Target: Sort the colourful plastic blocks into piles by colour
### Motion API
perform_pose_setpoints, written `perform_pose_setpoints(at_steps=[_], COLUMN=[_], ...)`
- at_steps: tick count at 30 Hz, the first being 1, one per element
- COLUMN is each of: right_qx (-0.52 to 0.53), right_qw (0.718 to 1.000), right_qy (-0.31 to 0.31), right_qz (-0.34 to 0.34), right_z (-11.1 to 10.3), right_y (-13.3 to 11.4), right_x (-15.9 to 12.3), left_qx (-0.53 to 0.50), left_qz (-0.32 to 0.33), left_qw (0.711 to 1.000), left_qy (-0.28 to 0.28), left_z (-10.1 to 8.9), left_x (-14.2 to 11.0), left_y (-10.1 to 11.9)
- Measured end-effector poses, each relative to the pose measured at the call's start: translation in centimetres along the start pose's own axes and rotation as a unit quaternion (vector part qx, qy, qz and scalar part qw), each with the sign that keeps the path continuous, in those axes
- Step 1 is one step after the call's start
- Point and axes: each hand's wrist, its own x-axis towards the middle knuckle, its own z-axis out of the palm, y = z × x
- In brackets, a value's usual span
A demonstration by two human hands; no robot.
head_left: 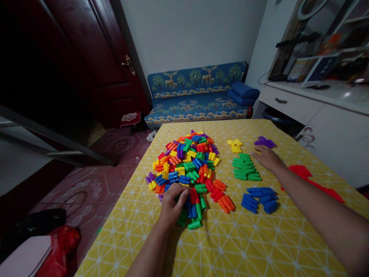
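Note:
A big mixed heap of coloured plastic blocks (188, 163) lies in the middle of a table under a yellow patterned cloth (230, 246). My left hand (171, 206) rests at the heap's near edge, fingers curled round blocks I cannot single out. My right hand (266, 157) lies flat with fingers stretched, just right of a sorted group of green blocks (245, 167). Other sorted groups lie around: yellow (235, 145), purple (265, 142), blue (259, 199), orange (225, 198) and red (305, 175), partly hidden by my right forearm.
A blue patterned sofa (196, 96) stands beyond the table's far edge. White cabinets with a cluttered counter (323, 104) line the right. A dark red door (95, 57) and tiled floor are on the left, with a red bag (62, 246) by the near left corner.

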Motion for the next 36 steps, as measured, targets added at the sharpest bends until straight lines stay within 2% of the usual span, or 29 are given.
perform_pose_setpoints(at_steps=[2,4,6,8,10,13,16,18,20,22,24,26,29,33,36], right_qx=[0.011,0.041,0.093,0.160,0.229,0.307,0.320,0.293,0.253,0.210,0.177,0.160,0.157,0.156,0.159], right_qw=[0.999,0.997,0.995,0.987,0.971,0.943,0.928,0.933,0.943,0.952,0.957,0.960,0.961,0.960,0.959], right_qy=[-0.039,-0.052,-0.022,0.023,0.046,-0.008,-0.071,-0.088,-0.088,-0.091,-0.091,-0.084,-0.074,-0.086,-0.088], right_qz=[0.021,0.038,0.035,-0.001,-0.058,-0.130,-0.178,-0.192,-0.197,-0.204,-0.210,-0.214,-0.217,-0.217,-0.217], right_z=[-0.1,-0.5,-1.1,-1.9,-2.7,-3.5,-3.3,-2.8,-2.0,-1.3,-0.6,-0.1,0.6,0.7,0.6], right_y=[-0.2,-1.2,-3.2,-6.3,-10.2,-16.1,-20.7,-22.7,-23.8,-24.2,-24.2,-24.0,-23.8,-23.8,-23.8], right_x=[0.0,-0.4,-1.6,-3.5,-6.3,-11.7,-17.4,-20.4,-22.5,-23.5,-23.9,-24.0,-24.0,-24.0,-24.0], left_qx=[0.001,-0.001,-0.001,-0.002,-0.007,-0.019,-0.004,0.039,0.098,0.151,0.179,0.190,0.202,0.223,0.195], left_qz=[-0.002,-0.003,-0.004,-0.005,-0.006,0.006,0.014,0.005,-0.019,-0.053,-0.086,-0.107,-0.116,-0.108,-0.103], left_qw=[1.000,1.000,1.000,1.000,1.000,0.999,0.993,0.980,0.958,0.941,0.939,0.946,0.954,0.950,0.954], left_qy=[0.000,-0.001,0.000,0.001,0.006,0.038,0.116,0.195,0.268,0.299,0.282,0.239,0.190,0.188,0.204], left_z=[0.0,0.0,0.1,0.1,0.1,0.0,-0.5,-1.2,-1.9,-2.6,-3.1,-3.3,-3.5,-3.6,-3.4], left_x=[0.0,-0.1,-0.1,-0.1,-0.1,-0.3,-0.4,-0.4,-0.3,-0.1,0.0,0.2,0.3,0.3,0.3], left_y=[-0.1,-0.2,-0.2,-0.1,0.0,0.0,-0.4,-1.0,-2.0,-3.2,-4.5,-5.4,-5.7,-5.0,-4.5])
